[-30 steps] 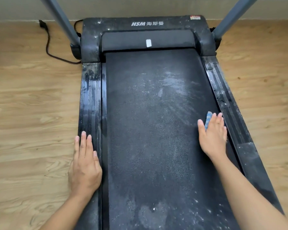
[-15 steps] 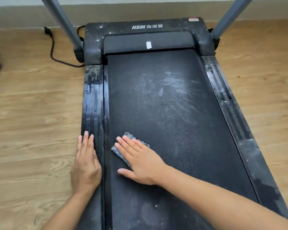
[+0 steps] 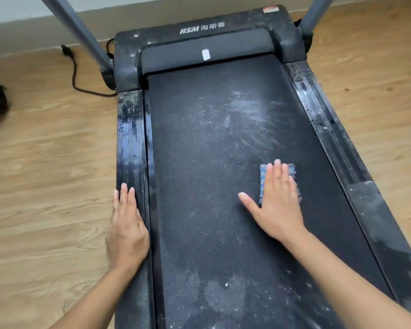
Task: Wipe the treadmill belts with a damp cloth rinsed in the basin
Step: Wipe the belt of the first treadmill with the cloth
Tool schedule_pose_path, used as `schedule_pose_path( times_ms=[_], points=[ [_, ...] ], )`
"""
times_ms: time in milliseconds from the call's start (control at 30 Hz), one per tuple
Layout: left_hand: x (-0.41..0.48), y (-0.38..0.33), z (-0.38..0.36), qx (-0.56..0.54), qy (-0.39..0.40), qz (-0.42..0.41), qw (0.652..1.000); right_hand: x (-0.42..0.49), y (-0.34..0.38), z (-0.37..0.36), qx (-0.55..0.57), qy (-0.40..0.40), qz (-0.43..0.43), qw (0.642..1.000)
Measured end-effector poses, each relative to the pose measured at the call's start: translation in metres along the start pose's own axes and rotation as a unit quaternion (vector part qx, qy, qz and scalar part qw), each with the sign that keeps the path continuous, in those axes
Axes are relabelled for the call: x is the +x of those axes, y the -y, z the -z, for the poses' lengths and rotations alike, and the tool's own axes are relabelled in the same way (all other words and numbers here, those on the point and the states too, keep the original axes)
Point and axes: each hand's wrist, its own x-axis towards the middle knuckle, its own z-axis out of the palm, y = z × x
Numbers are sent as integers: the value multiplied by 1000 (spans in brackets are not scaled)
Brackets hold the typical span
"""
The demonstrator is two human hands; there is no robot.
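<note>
Head view is showing fingers [image 3: 277,179] of the right hand [image 3: 280,210] lying straight, slightly spread, pressing the cloth [image 3: 263,184] onto the belt [image 3: 195,167] right of centre. Left hand [image 3: 126,231] is resting flat on the side rail [image 3: 129,138]. Mid-wipe, likely; the dusty patch [image 3: 247,119] ahead is needing the next stroke.

Only hands and forearms caught in view now. Left hand [image 3: 127,233]: bare, nails trimmed short. Right hand [image 3: 279,205]: bare too, short nails seen at fingertips. Left forearm [image 3: 90,302] and right forearm [image 3: 356,281]: uncovered as far as frame edge. Rest of person cut off by lower border.
</note>
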Motion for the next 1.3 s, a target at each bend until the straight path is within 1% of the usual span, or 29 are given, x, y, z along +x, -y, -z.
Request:
schedule_pose_path(
  times_ms=[67,167,233,333,400,467,567,633,700,767,800,833,867,900,967,1000,1067,1100,1167,1200,1233,1300],
  points=[
    [0,0,-1,-1,2,1,1000,-16,70,-25,-1,27,106,994],
    [2,3,0,-7,-5,-6,1000,-45,149,-60,-33,75,271,959],
    [1,3,1,-11,-6,-7,1000,-59,158,-68,-73,82,345,932],
    [0,1,2,-12,-2,2,1000,-55,119,-59,-85,71,397,911],
    [-1,0,3,-9,3,3,1000,-47,74,-43,-85,62,363,926],
    [-1,-1,5,-12,2,1,1000,-38,22,-21,-89,48,298,949],
    [0,-2,7,-22,1,-2,1000,-29,-64,15,-104,46,162,980],
    [1,-2,6,-19,1,-2,1000,-27,-104,34,-76,50,60,994],
    [2,-2,4,-14,6,8,1000,-29,-112,36,-31,35,-17,999],
    [1,-2,3,-13,9,8,1000,-35,-90,21,4,-7,-82,997],
    [1,-2,3,-12,11,6,1000,-39,-71,12,19,-22,-102,994],
    [2,-1,4,-14,12,6,1000,-42,-50,3,25,-26,-103,994],
    [3,-1,4,-17,15,6,1000,-47,-26,-6,24,-24,-83,996],
    [3,1,4,-20,17,3,1000,-52,0,-14,23,-17,-43,999],
    [4,2,5,-26,24,-2,999,-65,60,-33,24,9,78,997],
    [5,3,6,-29,28,-5,999,-74,88,-44,18,31,150,988],
    [6,5,7,-31,37,-10,999,-93,131,-64,-21,65,285,956],
    [6,7,7,-30,39,-13,999,-99,140,-69,-41,73,328,941],
    [6,9,7,-28,44,-19,998,-95,136,-70,-60,70,369,925],
    [6,10,7,-28,45,-20,998,-90,126,-68,-66,56,373,924],
    [6,10,7,-28,44,-20,998,-83,112,-65,-71,42,360,929],
    [6,9,8,-27,44,-19,998,-68,75,-51,-55,22,289,955]
  ],
)
